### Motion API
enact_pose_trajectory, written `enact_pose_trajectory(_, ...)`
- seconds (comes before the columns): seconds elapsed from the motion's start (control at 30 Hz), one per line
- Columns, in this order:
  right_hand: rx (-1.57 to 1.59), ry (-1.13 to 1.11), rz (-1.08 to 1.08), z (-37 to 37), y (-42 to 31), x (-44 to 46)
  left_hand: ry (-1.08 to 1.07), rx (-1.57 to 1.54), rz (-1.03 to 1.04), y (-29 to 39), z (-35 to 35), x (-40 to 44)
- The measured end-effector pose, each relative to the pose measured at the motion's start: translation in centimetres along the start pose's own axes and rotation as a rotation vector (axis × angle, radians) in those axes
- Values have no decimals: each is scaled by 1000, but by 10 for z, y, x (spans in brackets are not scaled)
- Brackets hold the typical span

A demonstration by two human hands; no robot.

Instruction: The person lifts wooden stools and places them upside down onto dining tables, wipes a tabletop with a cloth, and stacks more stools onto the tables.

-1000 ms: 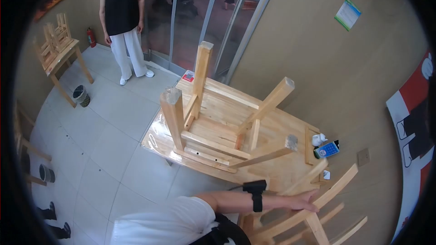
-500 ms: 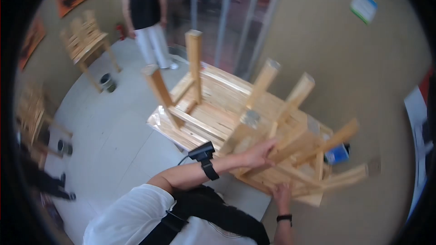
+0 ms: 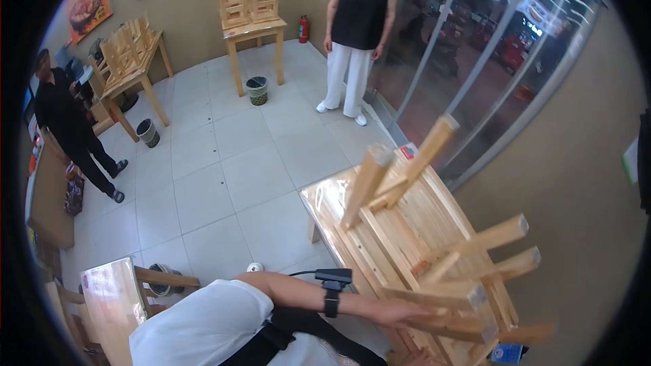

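Observation:
A wooden stool lies upturned at the near end of the wooden table, its legs pointing out to the right. My left hand, slightly blurred, is closed on its frame. At the bottom edge, my right hand shows only in part, its fingers against the same stool's lower side. Farther along the tabletop, another upturned stool rests with its legs in the air. Overlapping legs hide where the two stools meet.
A blue packet is by the table's right side, near the wall. A person in a black top stands by the glass door; another person is at far left. Tables with stacked stools, bins and a fire extinguisher line the back.
The view has swung left, so the table and stools appear lower and farther right. Both hands remain at the near stool. More of the room and the second person have come into sight.

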State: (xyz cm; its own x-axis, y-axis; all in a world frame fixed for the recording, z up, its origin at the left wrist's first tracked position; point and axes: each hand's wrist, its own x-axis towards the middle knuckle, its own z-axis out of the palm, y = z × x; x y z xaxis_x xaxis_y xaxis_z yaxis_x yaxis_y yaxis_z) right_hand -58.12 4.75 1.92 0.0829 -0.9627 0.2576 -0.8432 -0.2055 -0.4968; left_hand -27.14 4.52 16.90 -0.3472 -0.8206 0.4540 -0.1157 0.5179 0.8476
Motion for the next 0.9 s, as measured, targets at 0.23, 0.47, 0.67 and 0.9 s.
enact_pose_trajectory(0.23,30,-416,-59,135,-199,-69,-32,-252,-643,-42,-165,-261)
enact_pose_trajectory(0.47,306,-614,-381,267,-399,-37,363,-201,-911,-52,-326,-351)
enact_pose_trajectory(0.67,153,-29,-435,290,-574,52,322,-278,-732,-86,-454,-280)
enact_pose_trajectory(0.9,94,-378,-318,437,-577,115,418,146,-1194,-262,-608,-443)
